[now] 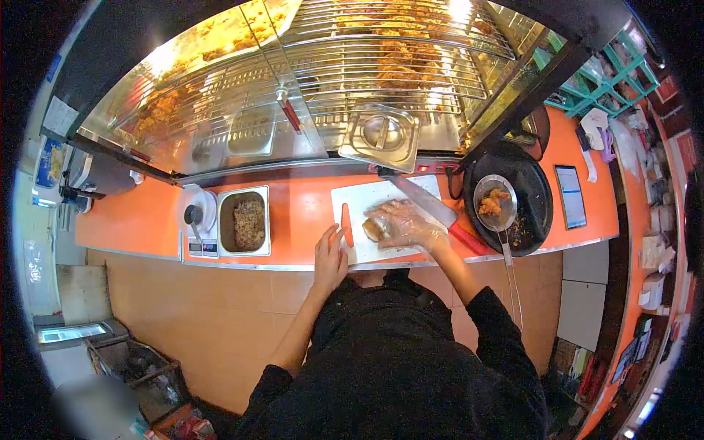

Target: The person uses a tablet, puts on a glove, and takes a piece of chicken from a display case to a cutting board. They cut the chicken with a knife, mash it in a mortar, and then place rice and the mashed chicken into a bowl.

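A white cutting board lies on the orange counter in front of me. My right hand, in a clear plastic glove, rests over the board with its fingers round a brownish piece of food. My left hand is bare, its fingers apart at the board's left edge, beside the red handle slot, with nothing in it. A large knife with a red handle lies across the board's right side, beyond my right hand.
Left are a metal tray of minced food and a scale. Right, a strainer with fried pieces rests on a black pan, beside a tablet. A glass warming cabinet with a metal lid stands behind.
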`<state>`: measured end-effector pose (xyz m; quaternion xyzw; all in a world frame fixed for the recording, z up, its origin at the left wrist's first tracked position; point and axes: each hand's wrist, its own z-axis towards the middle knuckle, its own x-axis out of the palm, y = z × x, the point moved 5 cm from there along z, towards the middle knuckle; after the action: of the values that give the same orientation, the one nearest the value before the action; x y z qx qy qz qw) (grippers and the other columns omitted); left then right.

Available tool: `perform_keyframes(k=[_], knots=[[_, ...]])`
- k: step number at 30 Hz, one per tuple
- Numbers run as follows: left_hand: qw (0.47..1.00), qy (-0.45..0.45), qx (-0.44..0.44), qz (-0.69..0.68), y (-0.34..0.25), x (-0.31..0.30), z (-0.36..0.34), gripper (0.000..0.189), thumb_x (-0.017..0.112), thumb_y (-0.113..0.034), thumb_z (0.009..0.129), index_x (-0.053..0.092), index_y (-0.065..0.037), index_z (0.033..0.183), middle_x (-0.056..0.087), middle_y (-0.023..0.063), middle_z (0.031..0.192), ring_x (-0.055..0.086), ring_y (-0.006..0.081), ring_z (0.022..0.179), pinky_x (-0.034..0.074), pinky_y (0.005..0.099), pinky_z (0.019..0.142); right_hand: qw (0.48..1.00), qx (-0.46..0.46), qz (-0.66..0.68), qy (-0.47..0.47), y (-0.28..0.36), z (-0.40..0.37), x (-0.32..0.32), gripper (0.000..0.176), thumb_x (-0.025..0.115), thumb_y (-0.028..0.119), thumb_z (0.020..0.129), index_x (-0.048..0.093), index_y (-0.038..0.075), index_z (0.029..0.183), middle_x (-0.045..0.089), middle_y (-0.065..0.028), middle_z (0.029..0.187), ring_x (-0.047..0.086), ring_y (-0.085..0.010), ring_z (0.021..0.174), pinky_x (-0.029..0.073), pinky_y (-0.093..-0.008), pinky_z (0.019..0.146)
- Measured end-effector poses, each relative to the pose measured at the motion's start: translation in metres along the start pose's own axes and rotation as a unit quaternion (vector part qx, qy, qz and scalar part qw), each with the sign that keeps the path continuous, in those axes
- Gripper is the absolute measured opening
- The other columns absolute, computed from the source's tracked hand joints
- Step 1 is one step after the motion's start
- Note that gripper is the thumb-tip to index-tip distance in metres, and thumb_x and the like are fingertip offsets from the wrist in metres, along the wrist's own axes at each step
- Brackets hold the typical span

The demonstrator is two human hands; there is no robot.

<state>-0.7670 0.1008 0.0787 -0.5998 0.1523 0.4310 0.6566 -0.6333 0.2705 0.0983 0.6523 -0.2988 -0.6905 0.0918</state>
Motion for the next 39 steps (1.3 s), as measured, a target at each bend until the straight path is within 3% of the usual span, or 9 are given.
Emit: perform_keyframes(k=[11,17,23,28,30,32,33,35,39], knots=[[1.000,-0.007,-0.001,0.002,0.004,-0.001,0.001,0.056,0.053,-0.001,0.081,0.047,-0.006,0.136,0.044,0.0197,0.136,0.046,0.0382,0.122,0.037,0.0472,0.103,0.991,-0.039,-0.106,0.078,0.011,0.023,0.011,0.055,0.079,0.033,0.060,0.063,0.015,0.109,0.061,-0.0067,0.113,0.054,-0.0280,0.110,0.039,-0.0468,0.096],[1.000,-0.011,-0.014,-0.008,0.005,-0.006,0.001,0.054,0.054,-0.001,0.080,0.048,-0.005,0.134,0.045,0.0203,0.134,0.047,0.0379,0.121,0.037,0.0470,0.102,0.996,0.009,0.056,-0.075,0.002,0.007,0.003,0.058,0.082,0.044,0.062,0.062,0.014,0.107,0.063,-0.0077,0.106,0.055,-0.0291,0.107,0.037,-0.0505,0.094],[1.000,-0.011,0.001,0.013,0.003,-0.004,0.000,0.053,0.054,-0.002,0.081,0.048,-0.004,0.133,0.046,0.0206,0.132,0.047,0.0376,0.121,0.038,0.0471,0.101,0.978,0.070,0.098,-0.169,0.031,-0.009,0.002,0.057,0.086,0.038,0.063,0.065,0.013,0.110,0.061,-0.0097,0.106,0.055,-0.0288,0.105,0.045,-0.0418,0.089],[1.000,0.009,-0.015,0.002,0.012,-0.011,0.000,0.054,0.054,0.000,0.081,0.048,-0.006,0.134,0.045,0.0207,0.133,0.046,0.0382,0.122,0.037,0.0474,0.102,0.903,0.209,0.272,-0.257,0.042,-0.034,0.015,0.055,0.088,0.032,0.066,0.066,0.010,0.111,0.064,-0.0095,0.095,0.061,-0.0235,0.099,0.047,-0.0378,0.092],[1.000,0.019,-0.009,-0.001,0.016,-0.015,-0.001,0.053,0.054,0.000,0.081,0.048,-0.006,0.134,0.045,0.0206,0.133,0.046,0.0383,0.122,0.037,0.0475,0.102,0.864,0.304,0.349,-0.199,0.041,-0.047,0.028,0.048,0.085,0.027,0.068,0.066,0.010,0.109,0.065,-0.0108,0.095,0.062,-0.0236,0.099,0.049,-0.0362,0.091],[1.000,0.030,0.000,-0.006,0.020,-0.019,-0.002,0.053,0.054,0.000,0.082,0.048,-0.006,0.134,0.045,0.0205,0.133,0.046,0.0385,0.122,0.037,0.0476,0.102,0.799,0.335,0.452,-0.214,0.039,-0.059,0.050,0.045,0.082,0.018,0.072,0.063,0.008,0.112,0.060,-0.0116,0.108,0.063,-0.0241,0.095,0.053,-0.0355,0.082],[0.999,0.040,0.007,-0.001,0.024,-0.021,-0.003,0.053,0.054,-0.001,0.082,0.048,-0.006,0.134,0.045,0.0203,0.132,0.046,0.0384,0.122,0.037,0.0475,0.102,0.795,0.338,0.453,-0.220,0.037,-0.060,0.059,0.045,0.082,0.018,0.072,0.063,0.008,0.112,0.060,-0.0116,0.108,0.063,-0.0241,0.095,0.053,-0.0355,0.082],[0.998,0.055,0.019,0.002,0.029,-0.024,-0.003,0.053,0.054,-0.002,0.082,0.048,-0.006,0.134,0.045,0.0201,0.132,0.045,0.0383,0.122,0.036,0.0474,0.102,0.879,0.312,0.219,-0.287,0.037,-0.062,0.061,0.040,0.078,0.014,0.074,0.063,0.006,0.110,0.063,-0.0144,0.103,0.064,-0.0268,0.095,0.053,-0.0369,0.081],[0.995,0.090,0.034,-0.007,0.039,-0.034,-0.003,0.052,0.054,-0.002,0.082,0.048,-0.006,0.134,0.045,0.0196,0.133,0.044,0.0380,0.124,0.036,0.0467,0.103,0.842,0.337,0.201,-0.370,0.057,-0.053,0.052,0.036,0.077,0.013,0.075,0.064,0.005,0.108,0.064,-0.0155,0.094,0.064,-0.0291,0.092,0.052,-0.0374,0.077]])
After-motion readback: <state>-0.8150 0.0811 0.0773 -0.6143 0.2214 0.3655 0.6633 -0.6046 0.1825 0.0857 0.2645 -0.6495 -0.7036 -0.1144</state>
